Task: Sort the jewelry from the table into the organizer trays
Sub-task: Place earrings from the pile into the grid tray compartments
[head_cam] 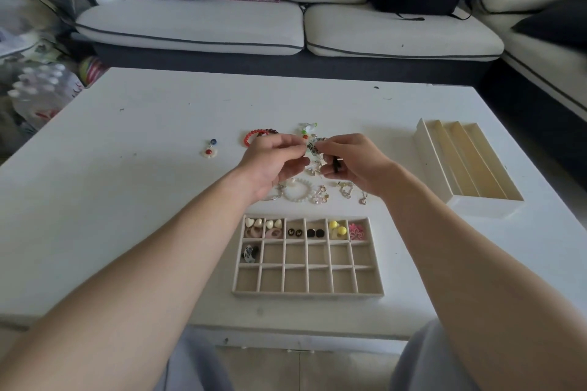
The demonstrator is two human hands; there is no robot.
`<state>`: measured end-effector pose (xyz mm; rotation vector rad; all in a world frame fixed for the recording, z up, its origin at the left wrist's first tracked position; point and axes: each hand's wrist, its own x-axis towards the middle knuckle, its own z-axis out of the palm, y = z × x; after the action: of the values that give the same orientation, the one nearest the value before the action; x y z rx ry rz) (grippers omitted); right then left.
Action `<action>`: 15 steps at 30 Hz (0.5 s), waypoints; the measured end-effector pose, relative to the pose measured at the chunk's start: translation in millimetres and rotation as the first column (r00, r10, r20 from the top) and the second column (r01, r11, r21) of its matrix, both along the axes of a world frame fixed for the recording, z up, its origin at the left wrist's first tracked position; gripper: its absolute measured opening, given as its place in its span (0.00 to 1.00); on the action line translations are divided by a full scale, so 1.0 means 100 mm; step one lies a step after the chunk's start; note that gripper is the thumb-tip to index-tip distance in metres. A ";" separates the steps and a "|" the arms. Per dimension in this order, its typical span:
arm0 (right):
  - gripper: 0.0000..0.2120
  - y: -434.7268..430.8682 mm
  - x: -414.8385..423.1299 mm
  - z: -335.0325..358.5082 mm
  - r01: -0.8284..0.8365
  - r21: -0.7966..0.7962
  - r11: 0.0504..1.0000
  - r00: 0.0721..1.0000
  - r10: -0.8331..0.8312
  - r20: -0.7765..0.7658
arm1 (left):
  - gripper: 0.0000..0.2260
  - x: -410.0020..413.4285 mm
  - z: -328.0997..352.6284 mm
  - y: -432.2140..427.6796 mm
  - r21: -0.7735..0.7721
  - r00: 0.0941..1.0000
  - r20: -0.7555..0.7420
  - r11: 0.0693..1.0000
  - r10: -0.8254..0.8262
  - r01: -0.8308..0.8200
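- Black-and-white patterned piece (312,147) is hanging between the two sets of fingertips, lifted clear of the table (127,136); its exact form is too small to tell.
- Left hand (272,159) is pinching the patterned piece from one side with thumb and forefinger curled. Right hand (353,166) is pinching it from the other side, and a small dark item (336,165) is sitting tucked under its lower curled fingers.
- Loose jewelry is lying beneath and around the fingers: a white bead bracelet (297,191) just below them, silver charms (344,190) under the right wrist, a red bead bracelet (254,136) just beyond the left knuckles, and a pendant (210,149) well to the left.
- Grid tray (308,294) is sitting nearer the body than the fingers. All six cells of its far row are holding pieces, and a mottled item (250,254) is occupying the leftmost cell of the middle row.
- Slotted tray (486,208) is standing well to the right of the right hand.
- Step in hand, as judged: sorting is running partway, and the hands appear to be separating or inspecting one piece.
- Next move, as judged: one hand is needing to let go while the other carries the piece toward the body and lowers it into a grid cell, probably beside the mottled item if the two match.
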<state>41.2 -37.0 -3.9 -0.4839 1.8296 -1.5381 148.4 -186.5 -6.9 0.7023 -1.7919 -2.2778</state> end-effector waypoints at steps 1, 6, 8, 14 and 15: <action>0.09 -0.01 0.04 0.01 -0.003 0.005 1.000 1.000 0.003 0.005 | 0.05 0.05 0.01 -0.02 -0.011 1.000 -0.006 1.000 0.007 -0.007; 0.09 -0.11 0.28 -0.01 -0.014 0.061 0.998 0.999 0.016 -0.033 | 0.09 0.33 0.04 -0.12 -0.164 0.999 0.026 0.986 0.030 -0.025; 0.08 -0.14 0.38 -0.04 -0.033 0.111 0.993 0.998 0.038 -0.046 | 0.10 0.43 0.03 -0.17 -0.243 0.997 0.065 0.970 0.039 -0.022; 0.08 -0.21 0.78 -0.05 -0.179 0.319 0.931 0.977 0.205 -0.052 | 0.08 0.79 0.04 -0.27 -0.445 0.987 0.156 0.895 0.043 0.031; 0.07 -0.22 0.82 -0.06 -0.197 0.323 0.926 0.975 0.218 -0.031 | 0.07 0.82 0.04 -0.27 -0.470 0.985 0.170 0.881 0.033 0.052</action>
<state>122.9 -58.6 -10.4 -0.5579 1.9613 -1.0713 230.6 -213.2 -2.6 0.8101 -2.3121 -1.7047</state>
